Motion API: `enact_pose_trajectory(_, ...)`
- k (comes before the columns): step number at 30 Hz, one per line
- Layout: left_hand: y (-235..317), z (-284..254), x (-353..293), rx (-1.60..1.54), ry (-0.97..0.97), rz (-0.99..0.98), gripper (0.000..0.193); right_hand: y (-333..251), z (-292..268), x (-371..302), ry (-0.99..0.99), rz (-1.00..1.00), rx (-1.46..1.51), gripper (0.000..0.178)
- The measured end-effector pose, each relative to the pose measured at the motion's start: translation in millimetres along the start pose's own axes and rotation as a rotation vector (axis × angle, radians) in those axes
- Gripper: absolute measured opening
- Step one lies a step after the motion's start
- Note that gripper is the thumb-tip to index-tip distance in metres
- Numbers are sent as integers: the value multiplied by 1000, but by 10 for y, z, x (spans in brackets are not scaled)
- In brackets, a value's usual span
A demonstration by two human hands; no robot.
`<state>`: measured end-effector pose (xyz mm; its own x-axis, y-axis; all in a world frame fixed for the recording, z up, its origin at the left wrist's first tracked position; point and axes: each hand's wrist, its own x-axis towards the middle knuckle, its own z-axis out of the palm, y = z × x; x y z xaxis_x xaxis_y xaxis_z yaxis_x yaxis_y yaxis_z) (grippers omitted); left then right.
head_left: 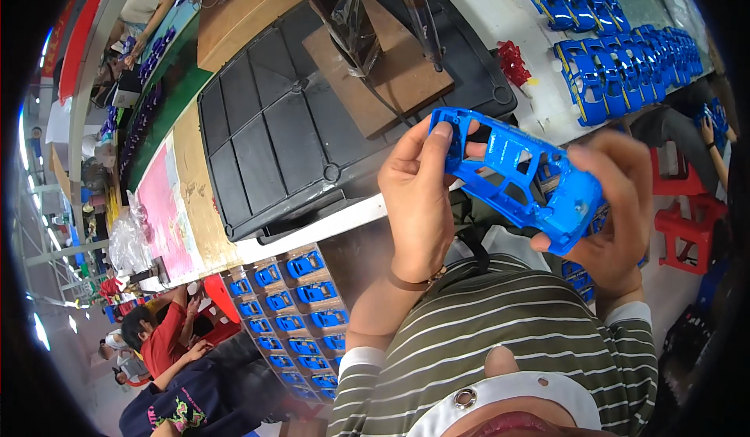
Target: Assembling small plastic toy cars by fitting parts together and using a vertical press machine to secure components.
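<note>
A blue toy car body shell (512,173) is being held in the air by both hands, in front of the tabletop (484,3) and above the person's striped shirt (492,320). Its long axis is running from upper left to lower right, tilted; which end is the nose, I cannot tell. The left hand (422,183) is pinching the upper-left end, thumb on the near face, other fingers behind. The right hand (613,210), blurred, is curling around the lower-right end, its thumb and fingers parted by the shell's width.

The tabletop's white front edge is passing just behind the left hand, with a big black plastic tote (258,124) lying close along it. Open air is surrounding the shell toward the shirt, while a bare pale strip is separating the tote from the shells on the right.

On the tote, a brown board (402,85) is carrying a plastic-wrapped post (344,23) and a slim upright rod (418,15), standing in the way beyond the hands. Red pieces (513,64) are lying right of the tote, and farther right rows of blue shells (617,74) are sitting. Below the edge, leftward, a rack (316,331) is holding more shells. Red stools (680,234) are standing rightward; co-workers (168,335) are sitting lower left.
</note>
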<state>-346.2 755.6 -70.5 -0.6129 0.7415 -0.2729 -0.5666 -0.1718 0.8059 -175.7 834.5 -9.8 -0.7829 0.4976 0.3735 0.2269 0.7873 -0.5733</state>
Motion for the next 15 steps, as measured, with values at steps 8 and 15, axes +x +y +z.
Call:
enact_pose_trajectory(8,103,20,20,-357,-155,-253,41,90,123,336,133,173,278,82)
enact_pose_trajectory(15,244,66,53,-185,-112,-118,43,124,204,519,194,161,355,89)
